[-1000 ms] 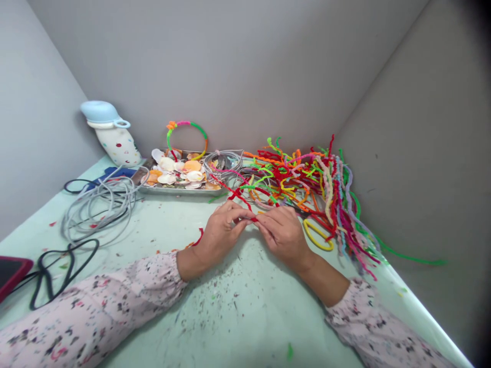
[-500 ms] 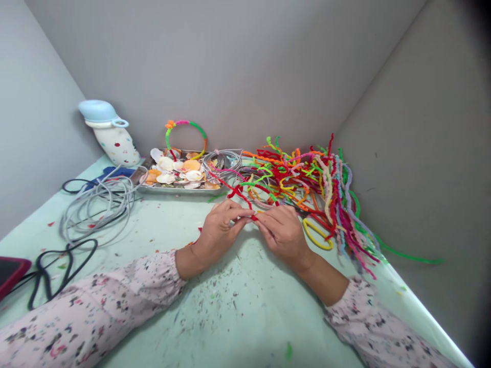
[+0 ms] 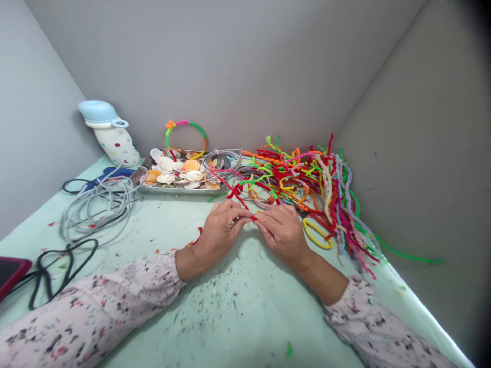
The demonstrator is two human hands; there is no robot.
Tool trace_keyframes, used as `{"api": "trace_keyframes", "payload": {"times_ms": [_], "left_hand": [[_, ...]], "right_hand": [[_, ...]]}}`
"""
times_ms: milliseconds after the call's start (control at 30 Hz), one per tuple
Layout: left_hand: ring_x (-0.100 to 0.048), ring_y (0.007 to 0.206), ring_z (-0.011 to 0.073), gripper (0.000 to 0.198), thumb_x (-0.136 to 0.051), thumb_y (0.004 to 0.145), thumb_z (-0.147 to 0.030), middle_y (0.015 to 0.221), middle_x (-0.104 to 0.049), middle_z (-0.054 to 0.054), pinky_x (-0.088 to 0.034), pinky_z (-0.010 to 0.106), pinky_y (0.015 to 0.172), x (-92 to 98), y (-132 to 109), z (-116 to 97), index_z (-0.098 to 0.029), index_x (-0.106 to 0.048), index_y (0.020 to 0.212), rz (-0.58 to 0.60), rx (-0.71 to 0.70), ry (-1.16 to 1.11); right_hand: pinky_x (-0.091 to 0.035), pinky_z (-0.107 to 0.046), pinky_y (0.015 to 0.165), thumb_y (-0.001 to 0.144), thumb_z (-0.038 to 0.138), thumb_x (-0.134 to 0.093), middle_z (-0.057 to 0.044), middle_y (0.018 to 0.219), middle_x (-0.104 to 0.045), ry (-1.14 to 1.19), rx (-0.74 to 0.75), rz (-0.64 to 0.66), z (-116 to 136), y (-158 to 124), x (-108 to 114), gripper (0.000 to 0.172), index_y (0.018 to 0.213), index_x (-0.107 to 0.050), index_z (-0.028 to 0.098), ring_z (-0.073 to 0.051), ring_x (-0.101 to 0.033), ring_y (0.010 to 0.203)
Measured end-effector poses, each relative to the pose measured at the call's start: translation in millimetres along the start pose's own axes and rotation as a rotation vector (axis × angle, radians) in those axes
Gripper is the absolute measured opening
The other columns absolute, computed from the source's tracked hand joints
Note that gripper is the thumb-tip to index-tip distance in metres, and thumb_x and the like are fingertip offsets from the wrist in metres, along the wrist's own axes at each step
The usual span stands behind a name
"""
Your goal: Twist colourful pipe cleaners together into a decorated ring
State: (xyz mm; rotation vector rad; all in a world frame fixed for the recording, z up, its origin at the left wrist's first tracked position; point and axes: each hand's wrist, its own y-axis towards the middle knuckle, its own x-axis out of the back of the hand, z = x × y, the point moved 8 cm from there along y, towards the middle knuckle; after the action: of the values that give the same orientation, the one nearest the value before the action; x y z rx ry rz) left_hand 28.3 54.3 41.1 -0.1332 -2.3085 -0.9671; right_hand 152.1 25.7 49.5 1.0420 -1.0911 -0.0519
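My left hand [image 3: 221, 229] and my right hand [image 3: 284, 234] meet near the middle of the table, fingertips almost touching. Between them both pinch a red pipe cleaner [image 3: 241, 200], whose free length slants up and left from the fingers. Just behind the fingers lies a curve of green and red pipe cleaner [image 3: 264, 187]; whether it joins the held piece I cannot tell. Close to the right hand is a yellow loop [image 3: 317, 234]. Beyond it spreads a tangled heap of many-coloured pipe cleaners [image 3: 299, 174].
A metal tray [image 3: 180, 191] of seashells stands at the back, with a colourful pipe-cleaner ring [image 3: 206, 137] propped on it. On the left are a grey cable coil [image 3: 95, 214], a black cord [image 3: 49, 276], a red-edged device [image 3: 13, 273] and a white bottle [image 3: 117, 145] with a blue cap.
The red pipe cleaner's free length has tilted further left near the fingers. Both hands stay in almost the same place.
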Motion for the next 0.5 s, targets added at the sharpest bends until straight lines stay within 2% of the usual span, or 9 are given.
{"api": "trace_keyframes", "payload": {"times_ms": [500], "left_hand": [[-0.054, 0.085, 0.0171, 0.008, -0.054, 0.088, -0.022, 0.086, -0.060, 0.003, -0.040, 0.032, 0.077, -6.6, 2.8, 1.7, -0.019, -0.061, 0.089, 0.123, 0.065, 0.095]], "right_hand": [[-0.038, -0.035, 0.084, 0.088, 0.019, -0.054, -0.003, 0.084, -0.068, -0.016, -0.001, 0.017, 0.1, -0.1, -2.5, 0.013, 0.094, -0.065, 0.020, -0.019, -0.057, 0.090]]}}
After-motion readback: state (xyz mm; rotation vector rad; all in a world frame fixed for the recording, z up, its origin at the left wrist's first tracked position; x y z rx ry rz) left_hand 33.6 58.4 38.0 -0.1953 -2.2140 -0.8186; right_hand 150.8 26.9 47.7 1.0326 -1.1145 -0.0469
